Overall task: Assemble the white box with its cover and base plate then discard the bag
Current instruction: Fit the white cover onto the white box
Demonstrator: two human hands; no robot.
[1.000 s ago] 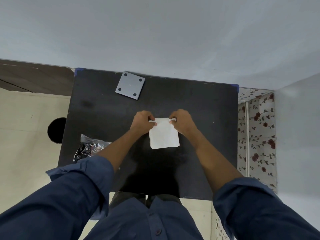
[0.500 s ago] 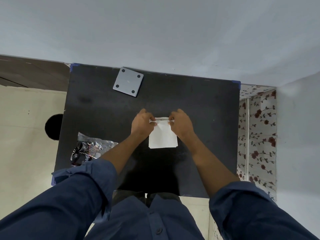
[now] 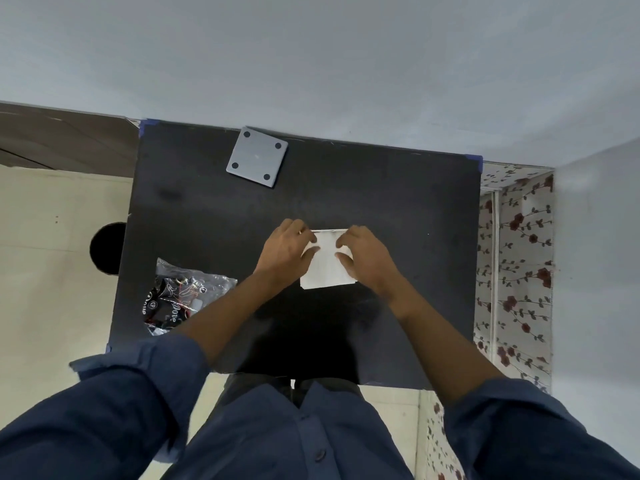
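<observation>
A white box [image 3: 327, 270] lies on the black table [image 3: 398, 209] near its middle. My left hand [image 3: 285, 249] rests on the box's left side with fingers laid across its top. From the right, my right hand [image 3: 363, 256] presses fingers onto the top surface. A grey square plate [image 3: 257, 156] with dark pads at its corners lies at the table's far edge. At the near left of the table lies a clear plastic bag [image 3: 180, 294] with black printed contents.
The table stands against a pale wall [image 3: 311, 64]. A round dark hole [image 3: 105, 247] shows in the floor area to the left. Flowered cloth [image 3: 512, 271] hangs along the table's right side.
Both hands have shifted from pinching the box's far edge to lying across its top. The view has tilted slightly.
</observation>
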